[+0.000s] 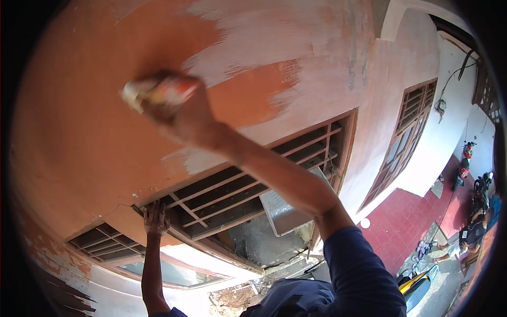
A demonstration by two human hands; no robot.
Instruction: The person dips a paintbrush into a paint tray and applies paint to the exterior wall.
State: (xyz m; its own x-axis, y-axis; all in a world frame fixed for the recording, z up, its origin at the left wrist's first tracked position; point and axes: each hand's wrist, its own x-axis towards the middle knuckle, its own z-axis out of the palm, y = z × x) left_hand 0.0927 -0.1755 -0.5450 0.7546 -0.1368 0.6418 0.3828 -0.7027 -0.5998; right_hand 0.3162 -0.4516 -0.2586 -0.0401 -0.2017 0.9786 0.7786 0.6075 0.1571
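My right hand [193, 124] is raised against the upper wall and closed around a paintbrush [169, 91]. Motion blurs the brush; its body is red, white and yellowish, with a pale end at the left. Brushed streaks mark the wall [95, 137], where orange meets pale pink around the hand. Lower down, my left hand [156, 217] lies with its fingers stretched upward on the edge of the wooden window frame [185, 232], at its left corner. It holds nothing that I can see.
Slatted bars [222, 198] cross the opening below my right forearm, with a tilted pane [282, 211] in it. Another window [404, 132] is farther right. Beyond the red tiled floor [393, 227] are parked motorbikes [463, 166] and a seated person [471, 235].
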